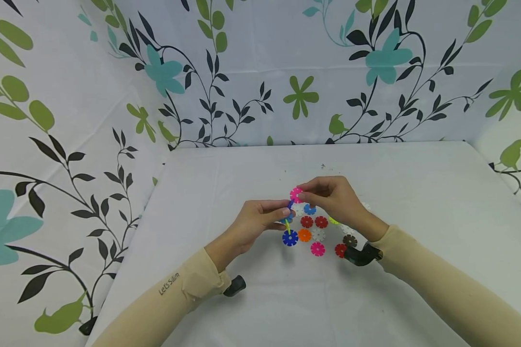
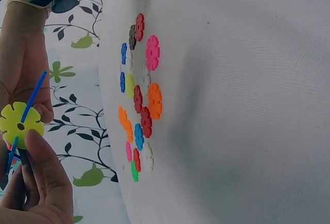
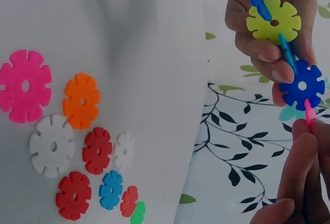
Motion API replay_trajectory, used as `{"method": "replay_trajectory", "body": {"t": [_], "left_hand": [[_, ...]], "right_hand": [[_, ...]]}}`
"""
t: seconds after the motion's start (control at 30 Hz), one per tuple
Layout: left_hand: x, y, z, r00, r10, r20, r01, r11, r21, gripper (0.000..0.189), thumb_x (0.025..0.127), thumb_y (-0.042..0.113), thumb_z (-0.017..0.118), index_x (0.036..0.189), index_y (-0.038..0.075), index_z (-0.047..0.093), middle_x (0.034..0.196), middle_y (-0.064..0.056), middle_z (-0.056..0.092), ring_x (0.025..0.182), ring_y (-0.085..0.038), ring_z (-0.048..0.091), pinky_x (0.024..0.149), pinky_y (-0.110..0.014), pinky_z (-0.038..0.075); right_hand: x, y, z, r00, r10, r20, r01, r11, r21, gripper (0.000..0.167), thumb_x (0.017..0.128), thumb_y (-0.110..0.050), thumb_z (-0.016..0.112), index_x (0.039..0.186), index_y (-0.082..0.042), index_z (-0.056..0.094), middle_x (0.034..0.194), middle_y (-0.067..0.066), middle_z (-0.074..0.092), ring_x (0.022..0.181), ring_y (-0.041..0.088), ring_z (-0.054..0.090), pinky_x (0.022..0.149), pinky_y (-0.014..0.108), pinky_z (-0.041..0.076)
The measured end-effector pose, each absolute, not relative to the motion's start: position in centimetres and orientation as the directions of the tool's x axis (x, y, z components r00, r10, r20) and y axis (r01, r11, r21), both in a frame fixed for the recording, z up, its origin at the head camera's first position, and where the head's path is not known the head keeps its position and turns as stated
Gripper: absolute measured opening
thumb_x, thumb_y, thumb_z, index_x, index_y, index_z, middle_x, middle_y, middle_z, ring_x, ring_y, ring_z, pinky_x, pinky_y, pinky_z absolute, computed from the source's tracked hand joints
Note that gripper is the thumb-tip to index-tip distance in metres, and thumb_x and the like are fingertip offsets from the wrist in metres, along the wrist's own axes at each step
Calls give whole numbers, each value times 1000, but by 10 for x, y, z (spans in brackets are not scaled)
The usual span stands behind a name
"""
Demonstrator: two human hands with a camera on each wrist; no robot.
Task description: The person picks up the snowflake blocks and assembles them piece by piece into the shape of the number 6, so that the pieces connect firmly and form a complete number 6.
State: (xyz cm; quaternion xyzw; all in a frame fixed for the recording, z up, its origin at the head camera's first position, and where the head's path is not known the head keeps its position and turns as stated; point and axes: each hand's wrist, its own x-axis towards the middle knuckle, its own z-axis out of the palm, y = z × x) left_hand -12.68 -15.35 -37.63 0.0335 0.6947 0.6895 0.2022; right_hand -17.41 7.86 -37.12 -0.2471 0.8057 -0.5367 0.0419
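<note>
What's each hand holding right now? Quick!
Left hand: closed, holding the chain of discs.
Right hand: closed, pinching the pink disc at the chain's end.

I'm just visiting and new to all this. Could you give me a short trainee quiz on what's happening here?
1. Which hand pinches the pink disc at the end of the chain?
2. True or false: the whole chain lies flat on the table.
3. Which disc does that pink disc meet? a) green b) blue c) orange

Key:
1. The right hand.
2. False: the left hand holds it up.
3. b) the blue disc.
</note>
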Motion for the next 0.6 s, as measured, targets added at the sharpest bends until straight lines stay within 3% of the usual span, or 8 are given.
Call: {"method": "replay_trajectory", "body": {"t": [0.43, 0.6], "left_hand": [[-126, -156, -376, -898, 365, -245, -237, 68, 969, 37, 99, 17, 68, 132, 0, 66, 115, -12, 73, 107, -25, 70, 91, -39, 56], [-126, -155, -373, -881, 391, -266, -242, 113, 964, 41, 103, 33, 60, 132, 4, 65, 114, -10, 74, 106, -24, 70, 90, -39, 56]], "right_hand": [[-171, 78, -372, -874, -455, 171, -336, 311, -889, 24, 94, -19, 75, 113, -5, 76, 100, 6, 76, 82, 17, 73, 77, 30, 59], [-170, 76, -375, -888, -432, 157, -314, 322, -893, 26, 92, -20, 78, 113, -6, 73, 91, 4, 75, 81, 21, 73, 75, 31, 60]]}}
